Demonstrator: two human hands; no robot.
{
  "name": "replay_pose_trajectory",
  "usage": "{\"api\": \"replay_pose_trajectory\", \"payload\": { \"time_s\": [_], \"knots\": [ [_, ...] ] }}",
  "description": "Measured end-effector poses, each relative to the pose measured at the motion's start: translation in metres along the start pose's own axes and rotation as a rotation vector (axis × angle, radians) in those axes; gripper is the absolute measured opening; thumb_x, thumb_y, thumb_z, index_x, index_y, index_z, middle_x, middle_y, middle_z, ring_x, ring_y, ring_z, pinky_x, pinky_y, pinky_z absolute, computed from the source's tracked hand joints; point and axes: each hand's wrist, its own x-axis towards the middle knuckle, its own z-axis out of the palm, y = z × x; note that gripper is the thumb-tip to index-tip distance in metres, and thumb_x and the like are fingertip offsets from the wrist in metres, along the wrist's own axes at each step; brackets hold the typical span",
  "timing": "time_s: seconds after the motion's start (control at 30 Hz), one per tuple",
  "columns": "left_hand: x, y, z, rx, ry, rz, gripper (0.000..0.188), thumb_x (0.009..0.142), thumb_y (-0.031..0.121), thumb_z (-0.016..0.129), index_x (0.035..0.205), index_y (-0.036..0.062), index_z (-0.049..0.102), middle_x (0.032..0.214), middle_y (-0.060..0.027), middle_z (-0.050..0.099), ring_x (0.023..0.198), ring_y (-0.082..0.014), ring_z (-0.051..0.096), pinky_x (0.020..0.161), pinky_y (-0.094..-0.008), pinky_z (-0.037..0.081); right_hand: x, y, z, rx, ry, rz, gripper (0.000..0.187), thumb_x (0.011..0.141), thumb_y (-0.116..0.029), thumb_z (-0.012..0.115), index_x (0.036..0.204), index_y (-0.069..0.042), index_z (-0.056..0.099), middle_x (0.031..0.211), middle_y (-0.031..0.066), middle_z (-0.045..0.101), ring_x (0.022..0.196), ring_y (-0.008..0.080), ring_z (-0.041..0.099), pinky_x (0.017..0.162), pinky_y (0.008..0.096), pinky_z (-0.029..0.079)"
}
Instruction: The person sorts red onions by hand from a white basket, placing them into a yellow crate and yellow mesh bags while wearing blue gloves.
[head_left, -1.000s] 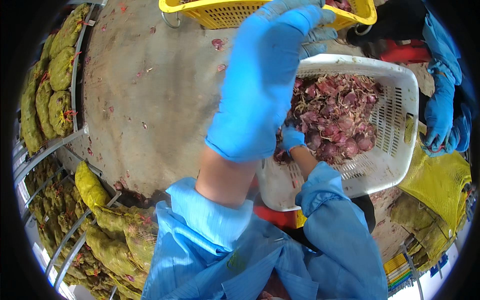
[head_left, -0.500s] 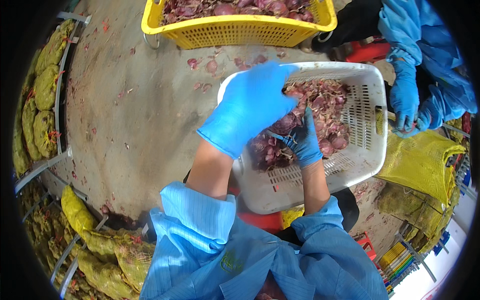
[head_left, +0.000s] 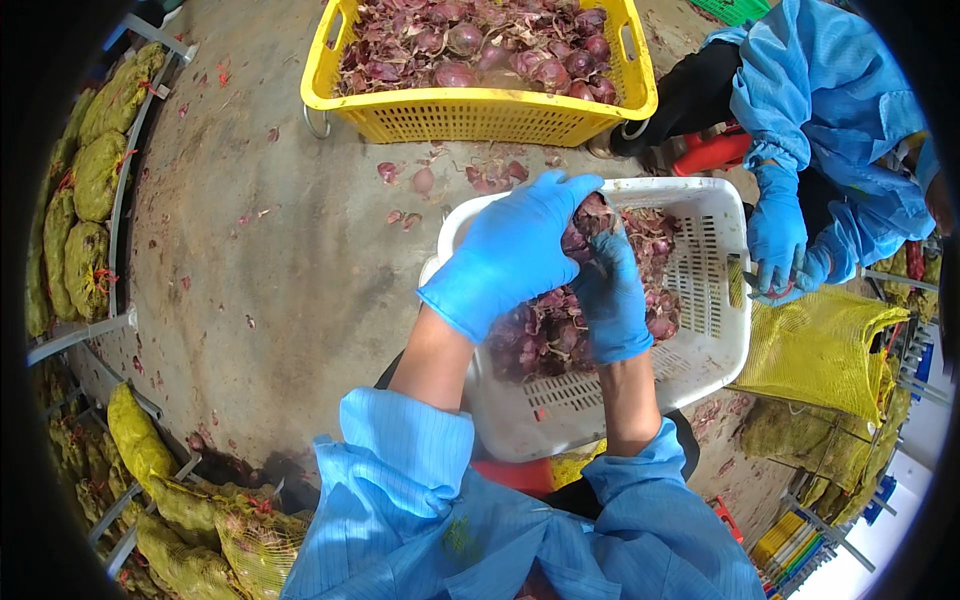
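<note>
In blue gloves, my left hand (head_left: pixel 520 245) and my right hand (head_left: pixel 612 300) meet above the left half of a white slotted plastic basket (head_left: pixel 715 350). Between them is a red onion (head_left: pixel 592 214) with loose papery skin; the fingers of both hands curl about it and partly hide it. Beneath my hands, more red onions (head_left: pixel 540 335) and shed skins lie heaped in the basket. The right hand's fingertips are partly covered by the onion and the left hand.
A yellow crate (head_left: pixel 440 115) full of red onions stands beyond the basket. At the right, a co-worker's gloved hands (head_left: pixel 780 235) work over a yellow mesh sack (head_left: pixel 815 340). Stuffed mesh sacks (head_left: pixel 90 180) line racks at the left. Onion skins litter the concrete floor (head_left: pixel 280 290).
My left hand, blurred and spread earlier, has closed in beside the right hand. Both have come together around an onion lifted above the heap. The whole scene sits lower in view.
</note>
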Motion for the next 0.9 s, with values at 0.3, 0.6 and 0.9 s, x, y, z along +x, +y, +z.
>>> {"api": "replay_pose_trajectory", "payload": {
  "time_s": [0.3, 0.6, 0.9],
  "knots": [
    [0.007, 0.011, 0.000, 0.088, 0.199, -0.017, 0.075, 0.063, 0.014, 0.073, 0.134, 0.0153, 0.049, 0.114, -0.0153, 0.058, 0.099, -0.0355, 0.062, 0.083, -0.0405, 0.053, 0.014, -0.007, 0.024, -0.210, -0.006, -0.047, 0.052, 0.092, -0.017, 0.057, 0.139, -0.001, 0.041, 0.127, 0.0084, 0.054, 0.115, 0.0165, 0.053, 0.101, 0.0306, 0.041],
    [-0.004, -0.013, -0.050, -0.776, 0.552, -0.209, 0.050, 0.075, 0.022, 0.076, 0.117, 0.0036, 0.057, 0.106, -0.0137, 0.065, 0.095, -0.0266, 0.066, 0.084, -0.0387, 0.056, 0.074, 0.049, -0.052, -0.592, -0.075, 0.522, 0.040, 0.093, -0.040, 0.059, 0.109, -0.004, 0.066, 0.094, 0.0069, 0.070, 0.085, 0.0165, 0.064, 0.073, 0.0302, 0.052],
    [-0.025, -0.031, -0.063, -1.863, 0.478, -0.187, 0.054, 0.093, 0.029, 0.054, 0.137, 0.0009, 0.044, 0.135, -0.0184, 0.052, 0.127, -0.0355, 0.049, 0.103, -0.0596, 0.041, 0.117, 0.239, -0.129, -2.113, -0.360, -0.020, 0.058, 0.072, -0.026, 0.074, 0.125, -0.012, 0.056, 0.120, 0.0219, 0.056, 0.109, 0.0361, 0.060, 0.088, 0.0453, 0.052]
  ]
}}
